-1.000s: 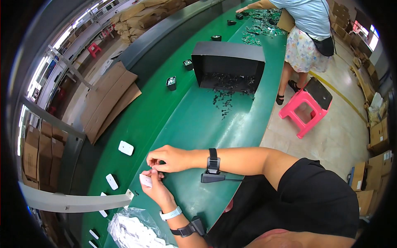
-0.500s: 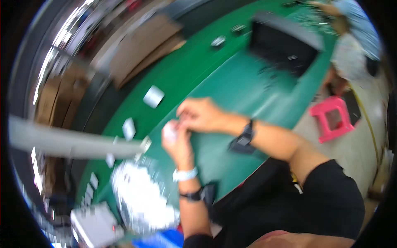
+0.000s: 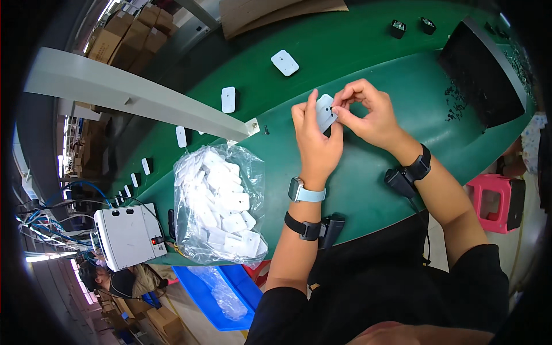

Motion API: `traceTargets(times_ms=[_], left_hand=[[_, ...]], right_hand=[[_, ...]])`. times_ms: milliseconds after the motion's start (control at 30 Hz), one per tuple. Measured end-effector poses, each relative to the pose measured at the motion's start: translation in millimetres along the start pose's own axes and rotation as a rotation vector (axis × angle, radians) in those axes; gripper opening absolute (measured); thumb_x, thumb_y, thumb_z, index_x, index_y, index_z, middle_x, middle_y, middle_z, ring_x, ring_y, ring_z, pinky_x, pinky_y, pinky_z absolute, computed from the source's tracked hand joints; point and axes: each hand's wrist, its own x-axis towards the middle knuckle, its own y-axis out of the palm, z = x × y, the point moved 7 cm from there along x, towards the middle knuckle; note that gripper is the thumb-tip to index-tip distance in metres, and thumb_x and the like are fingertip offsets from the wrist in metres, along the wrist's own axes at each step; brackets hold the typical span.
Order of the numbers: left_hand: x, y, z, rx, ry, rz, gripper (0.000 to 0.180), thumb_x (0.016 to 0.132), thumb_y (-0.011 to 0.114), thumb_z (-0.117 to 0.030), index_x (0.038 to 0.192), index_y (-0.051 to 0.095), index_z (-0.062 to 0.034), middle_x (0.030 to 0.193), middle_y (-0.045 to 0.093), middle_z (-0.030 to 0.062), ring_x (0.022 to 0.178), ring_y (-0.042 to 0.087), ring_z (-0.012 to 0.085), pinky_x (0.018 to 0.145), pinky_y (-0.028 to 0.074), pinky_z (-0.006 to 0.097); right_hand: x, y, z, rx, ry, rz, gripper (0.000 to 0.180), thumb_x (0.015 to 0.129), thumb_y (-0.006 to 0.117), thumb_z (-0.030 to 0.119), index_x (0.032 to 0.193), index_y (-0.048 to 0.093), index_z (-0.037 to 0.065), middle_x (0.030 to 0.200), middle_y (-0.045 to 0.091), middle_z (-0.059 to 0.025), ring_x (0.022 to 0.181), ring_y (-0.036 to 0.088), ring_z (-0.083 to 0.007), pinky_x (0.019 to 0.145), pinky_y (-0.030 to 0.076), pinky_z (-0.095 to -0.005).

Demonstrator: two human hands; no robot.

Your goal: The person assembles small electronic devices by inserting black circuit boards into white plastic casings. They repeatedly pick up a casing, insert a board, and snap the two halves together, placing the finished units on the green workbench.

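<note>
From the head view, both hands meet above the green worktop (image 3: 368,190), sharing one small white plate (image 3: 325,112). The left hand (image 3: 313,141) stands behind it, thumb and fingers closed on its lower edge; the right hand (image 3: 368,112) pinches its upper right corner with curled fingers. The plate is held tilted, clear of the worktop. Near the left forearm lies a clear bag (image 3: 221,204) full of like white plates. More single plates (image 3: 285,62) lie spaced along the worktop's far side. A black tray (image 3: 480,75) sits to the right, a grey box (image 3: 127,236) at the left, a blue bin (image 3: 221,290) below the worktop's edge.
</note>
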Motion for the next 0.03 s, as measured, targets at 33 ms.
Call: traceTargets(times_ms=[33], left_hand=[[-0.5,0.9,1.9,-0.068,-0.013,0.019,0.062,0.082,0.07,-0.006,0.14,0.048,-0.0006,0.114,0.05,0.016,0.103,0.055,0.0313,0.09,0.048,0.041]], right_hand=[[0.2,1.0,-0.7,0.0,0.002,0.006,0.023,0.085,0.07,-0.002,0.103,0.056,0.001,0.092,0.069,-0.0071,0.08,0.066,-0.0138,0.077,0.056,-0.0272]])
